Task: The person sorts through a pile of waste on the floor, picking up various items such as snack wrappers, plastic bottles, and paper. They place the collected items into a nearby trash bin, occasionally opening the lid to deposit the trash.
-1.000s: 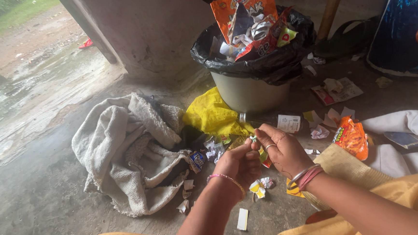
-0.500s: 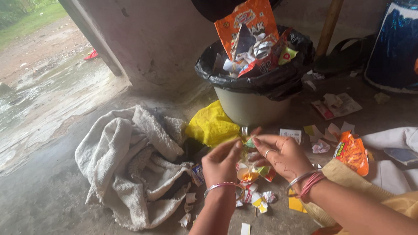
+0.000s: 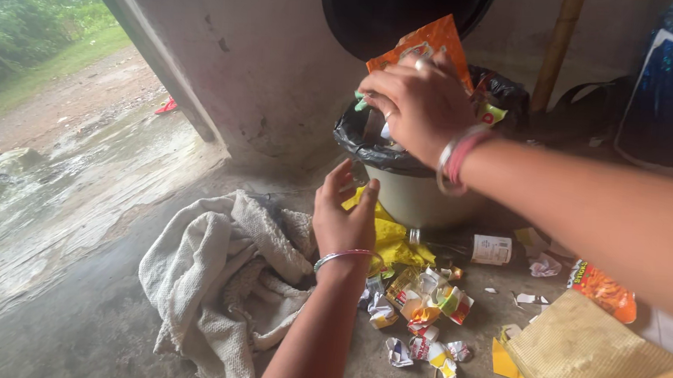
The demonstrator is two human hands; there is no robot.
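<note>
Orange snack wrapper [image 3: 431,43] stands upright in the overfull bin [image 3: 414,194], far centre, where the right hand [image 3: 416,100] presses down on the rubbish, its fingers curled together around small scraps. Nearer, the left hand [image 3: 344,217] hovers empty, fingers loosely apart, above a yellow bag [image 3: 392,239] and torn wrappers [image 3: 422,315] littering the concrete floor [image 3: 71,321] beside a crumpled white cloth [image 3: 214,283].

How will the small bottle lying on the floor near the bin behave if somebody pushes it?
The bottle lies on its side on bare concrete, so it would probably roll rather than slide. It looks small and maybe nearly empty, so likely light. Scraps and the yellow cloth beside it might stop it soon.
</note>
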